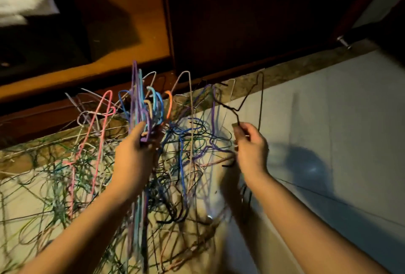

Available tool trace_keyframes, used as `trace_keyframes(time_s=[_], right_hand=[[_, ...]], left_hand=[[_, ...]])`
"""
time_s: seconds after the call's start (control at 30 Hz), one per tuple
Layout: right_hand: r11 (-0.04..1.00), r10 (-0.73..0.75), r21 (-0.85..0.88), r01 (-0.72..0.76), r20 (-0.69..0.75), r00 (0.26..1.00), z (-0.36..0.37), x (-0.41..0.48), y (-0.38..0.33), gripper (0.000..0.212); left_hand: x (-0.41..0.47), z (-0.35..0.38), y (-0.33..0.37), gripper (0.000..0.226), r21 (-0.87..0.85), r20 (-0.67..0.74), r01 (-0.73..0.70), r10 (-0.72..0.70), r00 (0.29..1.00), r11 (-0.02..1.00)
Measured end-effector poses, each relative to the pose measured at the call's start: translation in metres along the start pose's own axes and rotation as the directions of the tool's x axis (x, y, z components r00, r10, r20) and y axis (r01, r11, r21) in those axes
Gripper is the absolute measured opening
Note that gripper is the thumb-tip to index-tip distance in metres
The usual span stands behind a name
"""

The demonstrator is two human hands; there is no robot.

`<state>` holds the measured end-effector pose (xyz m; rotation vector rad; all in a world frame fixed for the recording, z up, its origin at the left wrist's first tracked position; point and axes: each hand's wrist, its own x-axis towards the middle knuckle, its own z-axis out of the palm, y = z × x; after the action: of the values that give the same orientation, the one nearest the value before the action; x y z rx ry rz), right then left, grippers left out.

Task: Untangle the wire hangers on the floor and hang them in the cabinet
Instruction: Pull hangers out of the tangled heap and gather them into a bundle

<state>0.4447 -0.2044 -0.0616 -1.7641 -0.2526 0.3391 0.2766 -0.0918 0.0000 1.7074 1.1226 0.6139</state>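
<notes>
One hanger [225, 105] right hand [252, 148], bundle [140, 102] left hand [133, 153]

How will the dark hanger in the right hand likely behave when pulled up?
Probably light: the right hand merely pinches the dark hanger. Its thin wire likely flexes, and may snag the tangled pile beneath.

The heap of wire hangers [92, 175] lies on the floor [328, 109], right in front of the cabinet [131, 21], spreading from the left edge to about the middle. Above the heap, the left hand [133, 153] grips a bunch of hangers [144, 107], hooks up before the cabinet's open compartment. Just to its right, the right hand [252, 148] pinches a single hanger [252, 96] at the heap's right side. Farther right and behind, a knob [344, 42] sticks out near the cabinet's bottom edge.
</notes>
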Motion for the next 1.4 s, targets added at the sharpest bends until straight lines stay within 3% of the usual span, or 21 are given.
trace_keyframes(time_s=[0.1, 0.17, 0.27, 0.43, 0.83, 1.0, 1.17, 1.27, 1.4], right_hand=[[0.997, 0.001, 0.076, -0.007, 0.074, 0.997, 0.021, -0.042, -0.025, 0.014], [0.994, -0.023, 0.108, 0.007, 0.142, 0.990, 0.032, -0.069, -0.037, 0.005], [0.991, -0.040, 0.133, 0.006, 0.255, 0.966, 0.046, -0.109, -0.056, 0.008], [0.992, -0.063, 0.126, 0.023, 0.320, 0.945, 0.055, -0.150, -0.072, 0.018], [0.982, -0.048, 0.188, -0.025, 0.373, 0.927, 0.056, -0.158, -0.063, 0.023], [0.981, -0.114, 0.191, 0.033, 0.432, 0.894, 0.053, -0.161, -0.056, 0.030], [0.984, -0.161, 0.155, 0.089, 0.549, 0.820, 0.048, -0.161, -0.051, 0.038], [0.983, -0.184, 0.128, 0.134, 0.558, 0.810, 0.046, -0.160, -0.046, 0.026], [0.950, -0.287, 0.040, 0.310, 0.507, 0.813, 0.036, -0.144, -0.033, 0.015]], left_hand=[[-0.011, -0.016, 0.011, 0.012, -0.251, 0.021, 0.093, -0.091, 0.996, 0.963], [-0.020, -0.026, 0.019, 0.012, -0.405, 0.046, 0.152, -0.146, 0.988, 0.901], [-0.035, -0.037, 0.031, 0.011, -0.567, 0.098, 0.200, -0.176, 0.979, 0.799], [-0.056, -0.052, 0.034, 0.015, -0.512, 0.052, 0.112, -0.100, 0.994, 0.851], [-0.064, -0.053, 0.009, 0.025, -0.535, 0.093, 0.182, -0.157, 0.983, 0.825], [-0.066, -0.046, 0.002, 0.022, -0.567, 0.097, 0.182, -0.155, 0.983, 0.803], [-0.069, -0.048, 0.006, 0.018, -0.680, 0.153, 0.239, -0.184, 0.971, 0.694], [-0.067, -0.048, 0.002, 0.018, -0.665, 0.152, 0.270, -0.228, 0.962, 0.697], [-0.068, -0.045, -0.002, 0.017, -0.616, 0.139, 0.277, -0.244, 0.960, 0.737]])
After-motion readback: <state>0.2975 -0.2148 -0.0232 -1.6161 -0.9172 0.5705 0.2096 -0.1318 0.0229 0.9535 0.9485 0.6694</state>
